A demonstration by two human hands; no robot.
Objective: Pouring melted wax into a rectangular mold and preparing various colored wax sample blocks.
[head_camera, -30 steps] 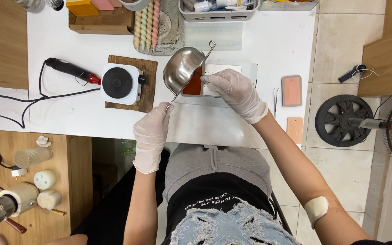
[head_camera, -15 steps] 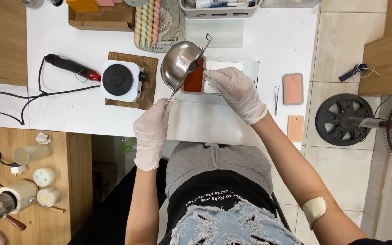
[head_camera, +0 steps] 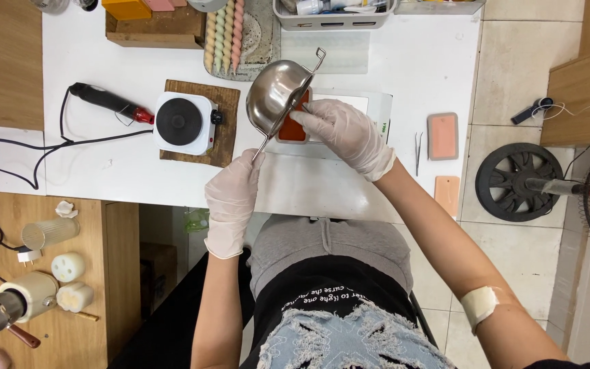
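- Two gloved hands work over a white bench (head_camera: pixel 390 61), and most of the gear sits toward its left and far edge.
- At the left, a small electric hotplate (head_camera: pixel 184 123) rests on a wooden board (head_camera: pixel 225 140), probably to keep its heat off the bench top; a black-handled tool with a red tip (head_camera: pixel 107 102) lies just beside it.
- Left hand (head_camera: pixel 232 198) is closed around the long thin handle of a steel pouring pot (head_camera: pixel 274 94), gripping low so the pot can be tipped from a distance.
- That pot hangs tilted above an orange-filled mould (head_camera: pixel 293 130), its spout side dipping toward the mould, which suits a controlled pour.
- Right hand (head_camera: pixel 343 133) lies curled over the mould's edge, fingers pressed together on it, seemingly steadying it.
- Further right, tweezers (head_camera: pixel 418 152) and two peach-coloured slabs (head_camera: pixel 442 137) lie apart, out of the way.
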